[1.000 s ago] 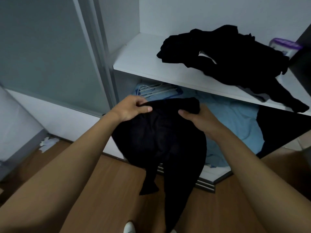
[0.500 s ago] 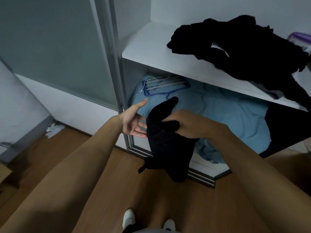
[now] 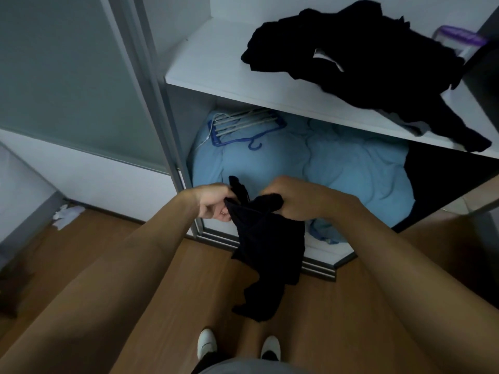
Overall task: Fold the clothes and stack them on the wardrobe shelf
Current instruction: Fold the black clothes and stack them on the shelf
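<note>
The person holds a soft, limp black garment (image 3: pixel 270 244) in front of the wardrobe's lower compartment. It hangs in loose, crumpled folds over the smooth wooden floor (image 3: pixel 162 265). The left hand (image 3: pixel 213 202) pinches its upper edge with curled fingers. The right hand (image 3: pixel 291 198) clenches a bunched wad of the same cloth just beside it.

On the flat white wardrobe shelf (image 3: pixel 216 66) above lies an unfolded heap of black clothes (image 3: pixel 364 58), one end drooping over the front edge. Below the shelf a puffy light blue quilt (image 3: pixel 337 168) fills the compartment, with thin blue hangers (image 3: pixel 243 125) lying on it. A frosted sliding door (image 3: pixel 67 76) stands to the left.

Half a second ago the left hand was spread open beside the garment; now it has closed on the cloth. The garment also hangs lower and more unfurled than before.
</note>
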Tool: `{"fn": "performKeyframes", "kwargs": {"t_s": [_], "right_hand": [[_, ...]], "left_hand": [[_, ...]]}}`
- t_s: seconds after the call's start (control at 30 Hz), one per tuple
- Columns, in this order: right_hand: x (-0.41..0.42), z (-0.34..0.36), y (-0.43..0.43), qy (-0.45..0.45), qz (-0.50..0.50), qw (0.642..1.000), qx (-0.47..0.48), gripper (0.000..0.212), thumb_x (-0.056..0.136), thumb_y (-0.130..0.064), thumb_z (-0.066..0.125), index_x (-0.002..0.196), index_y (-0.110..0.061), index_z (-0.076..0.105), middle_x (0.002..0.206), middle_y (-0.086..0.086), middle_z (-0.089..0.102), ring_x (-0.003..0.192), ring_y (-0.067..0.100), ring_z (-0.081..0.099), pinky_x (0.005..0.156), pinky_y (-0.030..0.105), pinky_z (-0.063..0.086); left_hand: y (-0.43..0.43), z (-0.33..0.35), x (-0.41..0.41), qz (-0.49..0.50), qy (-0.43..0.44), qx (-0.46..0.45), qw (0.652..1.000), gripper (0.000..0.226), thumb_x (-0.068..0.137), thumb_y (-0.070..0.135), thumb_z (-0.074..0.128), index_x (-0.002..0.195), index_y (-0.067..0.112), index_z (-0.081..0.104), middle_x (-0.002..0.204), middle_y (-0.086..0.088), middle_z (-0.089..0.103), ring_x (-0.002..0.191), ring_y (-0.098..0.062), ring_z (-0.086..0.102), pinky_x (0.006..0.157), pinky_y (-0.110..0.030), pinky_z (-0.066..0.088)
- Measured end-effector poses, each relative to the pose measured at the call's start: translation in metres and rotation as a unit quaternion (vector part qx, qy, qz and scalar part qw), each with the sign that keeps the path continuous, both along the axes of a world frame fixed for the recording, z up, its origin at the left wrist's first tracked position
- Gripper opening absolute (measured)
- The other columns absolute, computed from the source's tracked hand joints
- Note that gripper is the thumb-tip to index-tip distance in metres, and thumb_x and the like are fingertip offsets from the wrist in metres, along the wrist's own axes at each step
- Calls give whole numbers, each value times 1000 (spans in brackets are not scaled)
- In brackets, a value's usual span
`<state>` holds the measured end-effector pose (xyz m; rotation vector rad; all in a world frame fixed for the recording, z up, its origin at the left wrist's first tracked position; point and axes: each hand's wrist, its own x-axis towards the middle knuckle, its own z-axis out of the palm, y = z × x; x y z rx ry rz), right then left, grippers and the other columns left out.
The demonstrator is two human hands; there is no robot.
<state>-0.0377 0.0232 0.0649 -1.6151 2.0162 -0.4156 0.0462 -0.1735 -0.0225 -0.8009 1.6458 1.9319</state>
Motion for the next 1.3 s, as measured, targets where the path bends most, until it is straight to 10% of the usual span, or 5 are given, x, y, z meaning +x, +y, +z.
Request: {"fn": "performKeyframes", "kwargs": {"t_s": [0.27, 0.53, 0.97, 1.13, 1.3], "right_hand": [[-33, -37, 42, -271, -360, 875, -175, 19, 90, -26, 72, 109, -20, 71, 108, -4, 74, 96, 9, 69, 83, 17, 53], [-34, -33, 29, -380, -392, 761, -351, 33, 90, -17, 72, 116, -37, 70, 163, -11, 25, 142, 6, 36, 115, 24, 34], [-50, -33, 19, -554, -340, 692, -315, 29, 76, -28, 81, 99, -10, 80, 110, 11, 75, 104, 23, 71, 86, 31, 57], [-44, -25, 8, -555, -344, 659, -374, 16, 90, -8, 64, 102, 0, 72, 99, 12, 72, 97, 26, 67, 99, 43, 53], [-38, -4, 7, -508, -306, 701, -396, 32, 92, 6, 53, 94, -14, 77, 92, 2, 76, 89, 16, 71, 82, 30, 57]], "left_hand": [[0, 19, 1, -7, 179, 103, 978, 41, 94, -11, 42, 93, 11, 77, 88, -8, 75, 82, -20, 73, 76, -35, 61], [-1, 70, -15, -23, 259, 55, 964, 41, 89, -10, 47, 92, 13, 81, 91, -8, 78, 82, -18, 75, 73, -30, 61], [-14, 114, -12, 173, 333, -16, 927, 15, 78, 8, 52, 67, 15, 60, 54, 7, 48, 42, -5, 39, 41, -15, 37], [-44, 97, -2, 139, 355, -100, 919, 49, 81, 72, 62, 106, 31, 72, 87, 14, 67, 67, -5, 57, 66, -19, 45], [-29, 70, 6, 132, 274, -148, 941, 69, 50, 69, 87, 108, 36, 67, 108, 19, 74, 101, 1, 69, 78, -13, 53]]}}
